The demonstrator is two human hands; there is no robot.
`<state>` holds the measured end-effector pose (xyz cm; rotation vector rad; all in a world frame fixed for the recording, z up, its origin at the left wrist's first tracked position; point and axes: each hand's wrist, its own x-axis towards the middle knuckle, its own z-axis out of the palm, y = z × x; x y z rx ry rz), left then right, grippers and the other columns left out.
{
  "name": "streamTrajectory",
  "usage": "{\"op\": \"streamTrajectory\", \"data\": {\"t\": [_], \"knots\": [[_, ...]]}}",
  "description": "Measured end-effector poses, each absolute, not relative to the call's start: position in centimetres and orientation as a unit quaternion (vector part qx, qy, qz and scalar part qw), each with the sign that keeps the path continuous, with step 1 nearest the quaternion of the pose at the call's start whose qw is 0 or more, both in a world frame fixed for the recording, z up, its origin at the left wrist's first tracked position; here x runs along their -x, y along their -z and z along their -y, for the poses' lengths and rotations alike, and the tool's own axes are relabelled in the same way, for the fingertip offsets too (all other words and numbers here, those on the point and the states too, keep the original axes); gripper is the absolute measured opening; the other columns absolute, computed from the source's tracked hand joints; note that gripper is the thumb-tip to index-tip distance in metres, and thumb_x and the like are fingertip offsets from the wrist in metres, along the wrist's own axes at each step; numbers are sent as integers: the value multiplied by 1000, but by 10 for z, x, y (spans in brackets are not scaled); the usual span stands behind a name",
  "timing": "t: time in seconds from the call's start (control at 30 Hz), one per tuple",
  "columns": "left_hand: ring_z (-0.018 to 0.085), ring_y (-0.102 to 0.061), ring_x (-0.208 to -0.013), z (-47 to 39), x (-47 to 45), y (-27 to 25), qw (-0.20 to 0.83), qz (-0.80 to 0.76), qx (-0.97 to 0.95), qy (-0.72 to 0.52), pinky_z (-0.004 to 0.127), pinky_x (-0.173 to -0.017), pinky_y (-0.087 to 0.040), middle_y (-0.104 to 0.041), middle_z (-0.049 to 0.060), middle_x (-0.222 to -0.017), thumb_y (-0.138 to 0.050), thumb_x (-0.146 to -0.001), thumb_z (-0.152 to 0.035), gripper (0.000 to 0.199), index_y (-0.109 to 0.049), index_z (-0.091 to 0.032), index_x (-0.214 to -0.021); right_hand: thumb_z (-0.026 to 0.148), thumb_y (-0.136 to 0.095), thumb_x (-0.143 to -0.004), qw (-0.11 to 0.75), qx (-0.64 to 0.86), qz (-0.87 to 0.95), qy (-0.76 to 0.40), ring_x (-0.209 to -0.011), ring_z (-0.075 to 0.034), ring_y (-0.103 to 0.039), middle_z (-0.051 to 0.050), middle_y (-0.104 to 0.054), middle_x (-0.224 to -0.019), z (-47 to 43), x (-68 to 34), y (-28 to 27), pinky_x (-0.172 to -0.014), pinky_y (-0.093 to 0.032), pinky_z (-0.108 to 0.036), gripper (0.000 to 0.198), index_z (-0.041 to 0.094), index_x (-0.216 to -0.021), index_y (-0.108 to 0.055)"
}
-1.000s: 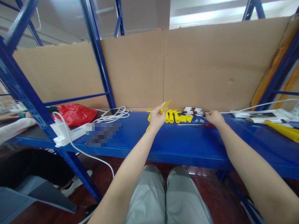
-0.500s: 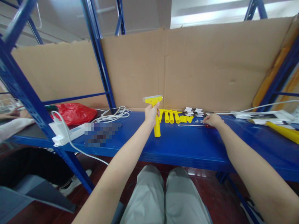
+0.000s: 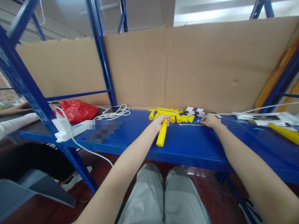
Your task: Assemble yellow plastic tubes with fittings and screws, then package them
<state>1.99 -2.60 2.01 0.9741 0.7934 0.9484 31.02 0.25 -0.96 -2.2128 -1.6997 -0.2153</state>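
Observation:
My left hand (image 3: pixel 161 122) is wrapped round the neck of a yellow scraper (image 3: pixel 161 137), its handle tilted down toward the shelf's front edge. The scraper's head overlaps a row of yellow handles (image 3: pixel 178 119) behind it. Over on the right, my right hand (image 3: pixel 209 120) has its fingertips pinched together beside a few small metal screws (image 3: pixel 198 120); what they hold, if anything, is too small to name. Just below lies a screwdriver (image 3: pixel 190 124), its shaft showing and its grip mostly covered by that hand. Small yellow pieces (image 3: pixel 188 119) lie between the handles and the screws.
Black-and-white packs (image 3: pixel 195 110) are stacked against the cardboard wall (image 3: pixel 210 68). White packaging (image 3: pixel 275 118) and a yellow tube-like piece (image 3: pixel 283 133) lie at right. On the left are a power strip (image 3: pixel 78 128), coiled white cable (image 3: pixel 116 112), a red bag (image 3: pixel 78 110) and another person's arm (image 3: pixel 18 121).
My left hand has lowered the scraper and brought it slightly right, tipping its head away from me. My right hand has shifted a little left, toward the screws.

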Motion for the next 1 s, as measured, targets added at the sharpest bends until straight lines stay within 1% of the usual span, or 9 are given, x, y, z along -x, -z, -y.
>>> {"op": "streamTrajectory", "data": {"t": [0.1,0.2,0.33,0.53,0.6,0.7,0.8,0.9,1.0], "knots": [[5,-34,-39,26,-19,-15,700,-366,-473,-390,17,-40,-28,-43,-5,-48,-52,-89,-3,20,-53,-15,-73,21,-63,-73,111,802,586,38,-94,-27,-67,-8,-74,-90,-2,-305,7,-83,-50,-41,14,25,-76,-76],[4,-33,-41,25,-19,-11,696,-383,-492,-355,19,-44,-30,-45,-4,-50,-52,-90,-3,21,-55,-15,-72,19,-60,-76,81,805,587,25,-103,-29,-66,-10,-74,-101,2,-297,2,-88,-49,-44,17,22,-81,-76],[4,-32,-42,24,-19,-8,699,-403,-490,-329,19,-45,-31,-46,-3,-52,-53,-90,-3,22,-56,-15,-72,20,-57,-80,65,805,590,13,-114,-31,-62,-13,-71,-114,7,-289,-1,-94,-47,-47,20,20,-87,-76],[4,-36,-40,25,-21,-8,688,-425,-500,-311,16,-41,-30,-47,-3,-51,-49,-92,-4,24,-54,-14,-70,19,-55,-82,70,800,596,25,-117,-32,-60,-15,-69,-116,10,-283,-2,-96,-46,-48,22,18,-89,-75],[5,-38,-39,26,-22,-8,685,-427,-504,-308,15,-40,-31,-46,-3,-51,-49,-91,-4,24,-54,-13,-70,19,-55,-82,89,789,607,34,-114,-32,-61,-15,-70,-111,9,-282,-2,-94,-47,-46,20,19,-86,-75],[5,-38,-38,27,-23,-9,684,-427,-509,-303,14,-39,-31,-46,-4,-49,-48,-92,-4,26,-53,-14,-68,18,-53,-83,145,738,658,35,-102,-28,-64,-13,-71,-99,7,-278,-5,-88,-49,-39,19,18,-80,-72],[5,-36,-38,29,-23,-9,678,-428,-513,-304,15,-39,-31,-47,-3,-47,-48,-91,-4,29,-52,-15,-65,20,-51,-84,244,628,738,33,-91,-23,-64,-10,-70,-89,8,-264,-4,-85,-49,-34,17,18,-78,-67],[6,-36,-38,32,-24,-9,671,-424,-525,-308,16,-39,-31,-47,-2,-46,-49,-91,-4,28,-54,-14,-65,29,-51,-86,330,499,801,11,-86,-22,-61,-8,-67,-89,10,-242,0,-82,-49,-35,16,20,-80,-63],[6,-36,-38,34,-25,-9,665,-413,-537,-314,17,-39,-31,-46,-2,-45,-50,-90,-4,29,-54,-14,-64,35,-51,-88,342,430,835,-26,-84,-21,-59,-7,-64,-87,12,-222,7,-79,-49,-36,18,21,-78,-58]]}}
